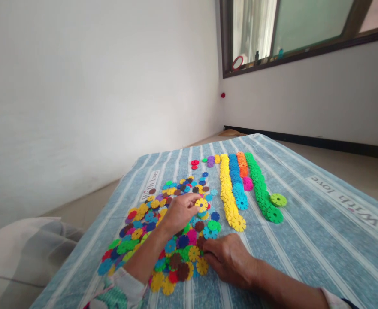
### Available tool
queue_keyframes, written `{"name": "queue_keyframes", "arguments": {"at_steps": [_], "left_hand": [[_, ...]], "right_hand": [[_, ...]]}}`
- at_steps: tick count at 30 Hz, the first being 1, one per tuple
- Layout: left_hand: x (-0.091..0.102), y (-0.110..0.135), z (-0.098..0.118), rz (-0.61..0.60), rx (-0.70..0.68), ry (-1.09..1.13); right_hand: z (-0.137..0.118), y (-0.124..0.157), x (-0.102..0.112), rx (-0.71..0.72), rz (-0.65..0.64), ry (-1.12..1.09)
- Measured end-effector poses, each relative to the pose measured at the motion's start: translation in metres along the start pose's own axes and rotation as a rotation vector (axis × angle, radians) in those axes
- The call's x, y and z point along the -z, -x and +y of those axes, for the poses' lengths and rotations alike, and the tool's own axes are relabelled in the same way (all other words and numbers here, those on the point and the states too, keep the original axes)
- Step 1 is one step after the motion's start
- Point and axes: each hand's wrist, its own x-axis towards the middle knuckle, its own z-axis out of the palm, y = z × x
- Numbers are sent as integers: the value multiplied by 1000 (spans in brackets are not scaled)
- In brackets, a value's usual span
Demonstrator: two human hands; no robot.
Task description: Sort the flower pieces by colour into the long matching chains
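Yellow disc (202,205) is pinched in left hand (179,211), grip of right hand (230,258) unclear; likely colour-sorting, yellow row (228,191) calls for neat overlap.

On the blue-and-white striped cloth (307,244), the heap of multicoloured slotted plastic discs (182,241) lies left. To its right, from left to right, run the overlapping yellow disc row (228,195), blue disc row (235,174), orange disc row (242,162) and green disc row (258,183). Round pink discs (248,185) sit at the orange row's near end, a round lime-green disc (281,201) right of the green row's.
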Motion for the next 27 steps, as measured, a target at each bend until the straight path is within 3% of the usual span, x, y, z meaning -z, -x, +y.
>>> {"name": "queue_keyframes", "arguments": {"at_steps": [5, 9, 15, 24, 27], "left_hand": [[-30, 3, 46, -190, -183, -25], [-52, -2, 61, -293, -299, -95], [-63, -6, 70, -377, -369, -234], [-62, -2, 58, -258, -325, -322], [-57, -3, 59, -293, -472, -370]], "right_hand": [[1, -1, -6, 45, 26, 91], [1, -3, -11, 103, 44, 149], [1, -4, -11, 145, 41, 158], [-3, -5, -1, 135, -3, 183], [-4, -6, -2, 132, 8, 208]]}}
